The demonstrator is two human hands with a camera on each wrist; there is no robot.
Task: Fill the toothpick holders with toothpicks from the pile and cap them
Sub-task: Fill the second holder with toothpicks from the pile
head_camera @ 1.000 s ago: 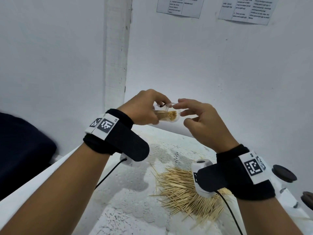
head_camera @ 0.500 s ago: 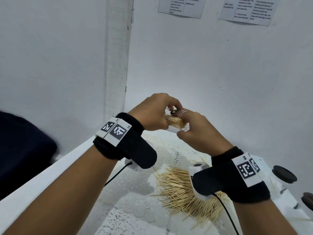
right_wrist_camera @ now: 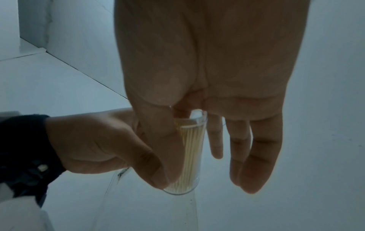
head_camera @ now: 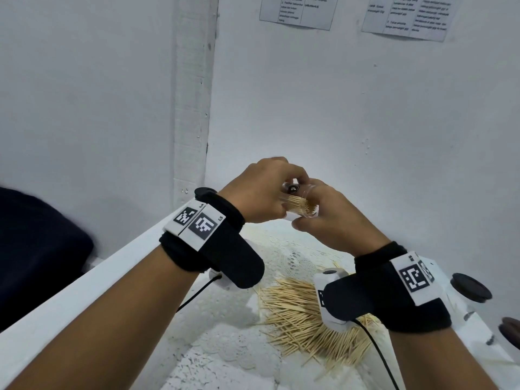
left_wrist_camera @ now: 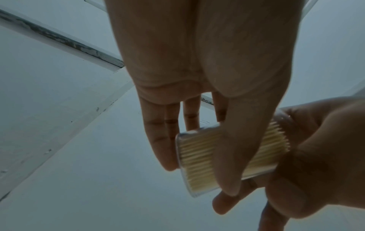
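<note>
Two dark caps [head_camera: 471, 287] wait at the bench's right edge beside the loose pile [head_camera: 306, 319]. Above it, left hand [head_camera: 260, 190] and right hand [head_camera: 334, 220] both curl fingers round the clear holder [head_camera: 299, 204], tilted and packed with toothpicks. A slip could spill them; wall close behind.

1. The left hand [left_wrist_camera: 207, 65] fills the upper middle of the frame, fingers pointing down.
2. Its thumb and fingers grip a clear toothpick holder [left_wrist_camera: 199, 157] at lower centre, tilted on its side.
3. Pale toothpicks [left_wrist_camera: 197, 156] pack the holder.
4. The right hand [left_wrist_camera: 320, 156] enters from the right edge and closes round the holder's right end.
5. A white wall [left_wrist_camera: 59, 140] lies behind.
</note>
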